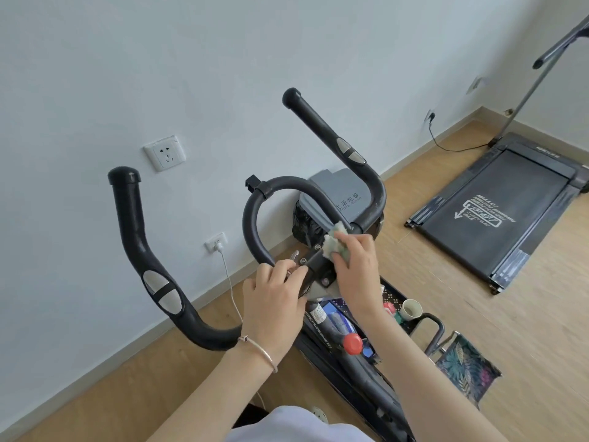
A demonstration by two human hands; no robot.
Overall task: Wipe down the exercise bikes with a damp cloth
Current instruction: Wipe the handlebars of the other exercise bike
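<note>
1. Fingers of the right hand [353, 263] are bunched around a pale green cloth [334, 242] and press it against the right side of the clamp [318, 266], at the centre of the exercise bike's handlebar [137, 237].
2. Left fingers [283, 269] curl over the near side of that same clamp, by its bolts, so the left hand [274, 301] grips it and covers part of it. A thin silver bracelet [263, 350] sits on that wrist.
3. Just beyond both hands a black loop bar [251, 218] arcs up from the clamp, crowding the spot where the cloth lies.
4. Both outer horns of the handlebar rise to either side, each with silver sensor pads [162, 291].
5. Below the forearms, which hide much of the bike frame, a black basket [395, 295] holds a cup [411, 309]; a red bottle cap [352, 343] shows beside it, and a leaf-patterned stool [467, 368] stands near.
6. Behind the handlebar a grey bin [338, 196] stands against the wall, printed with 生活垃圾; the smaller line under it is too small to read.
7. On the wall are a socket [164, 153] and, lower down, a plug with a white cable [231, 288].
8. Well apart to the right lies a treadmill [497, 212]; its belt reads "HALLO!" above a boxed arrow, the rest being illegible.
</note>
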